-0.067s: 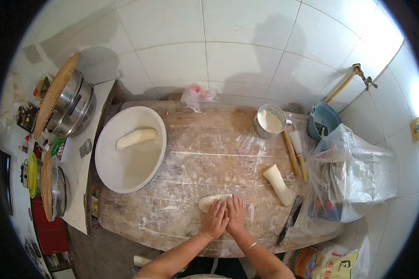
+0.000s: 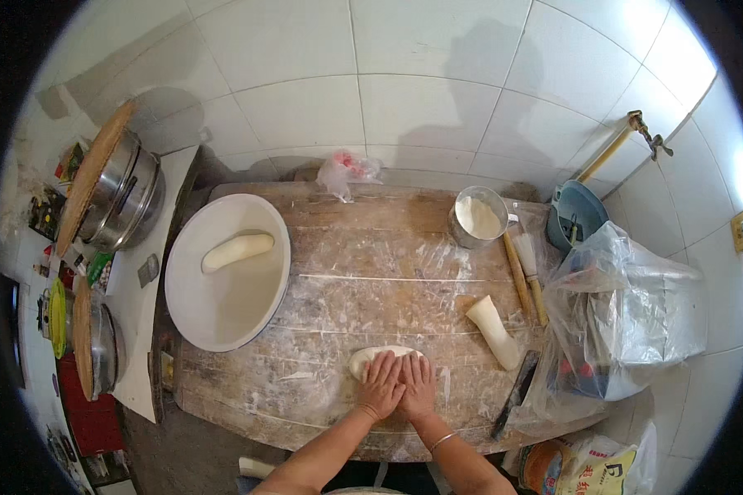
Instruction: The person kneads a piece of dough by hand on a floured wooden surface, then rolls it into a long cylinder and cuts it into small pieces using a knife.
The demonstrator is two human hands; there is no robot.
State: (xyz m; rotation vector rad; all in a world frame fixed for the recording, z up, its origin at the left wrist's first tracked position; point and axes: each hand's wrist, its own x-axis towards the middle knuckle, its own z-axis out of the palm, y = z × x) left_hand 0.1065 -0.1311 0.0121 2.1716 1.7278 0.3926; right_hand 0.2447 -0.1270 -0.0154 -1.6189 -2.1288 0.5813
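A pale lump of dough (image 2: 360,360) lies on the floured wooden board (image 2: 322,289) near its front edge. My left hand (image 2: 380,388) rests on it with the fingers stretched out flat. Right beside it, my right hand (image 2: 418,389) also lies on the dough, fingers extended and the thumbs close together. The palms and fingers hide the near part of the lump. To the right is a thick dough roll (image 2: 493,332), lying apart from my hands. Another dough roll (image 2: 238,252) sits in the large white basin (image 2: 176,309) at the left.
A metal cup of flour (image 2: 479,221) stands at the back right, near a rolling pin (image 2: 517,271) and a brush (image 2: 530,268). A dark-bladed knife (image 2: 516,394) lies at the right edge, beside a plastic-covered box (image 2: 636,305). Stacked steel pots (image 2: 128,198) stand at the left.
Both hands have slid slightly toward me, and more of the dough's far edge shows beyond the fingertips. The view has shifted a little.
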